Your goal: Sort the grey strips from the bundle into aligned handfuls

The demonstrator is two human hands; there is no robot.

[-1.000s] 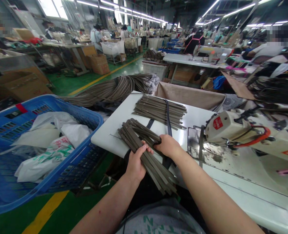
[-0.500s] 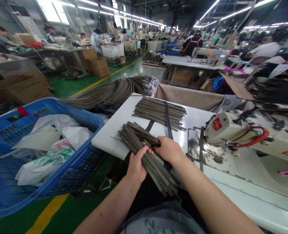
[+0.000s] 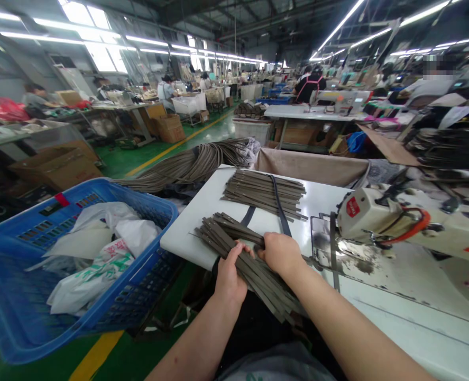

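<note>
My left hand (image 3: 233,272) is closed round a bundle of flat grey-brown strips (image 3: 264,283), its thumb lying across the top. The bundle slants from the white tabletop (image 3: 190,233) down over its front edge toward my lap. My right hand (image 3: 282,255) grips a smaller bunch of the same strips (image 3: 234,227), held against the first bundle; the fingers' far side is hidden. Beyond my hands, another batch of strips (image 3: 258,193) lies side by side on the tabletop. A dark strap (image 3: 279,206) runs across that batch.
At right stands a sewing machine (image 3: 377,217) with a strip under its head. A blue plastic basket (image 3: 79,330) holding white bags (image 3: 95,270) is at left. Behind the table lies a heap of long strips (image 3: 178,166) beside a cloth-lined bin (image 3: 309,166). People work at tables farther back.
The view has tilted up a little, so the table and basket sit lower and farther right. My right hand's bunch has turned flatter, its far end now lying close along the left-hand bundle.
</note>
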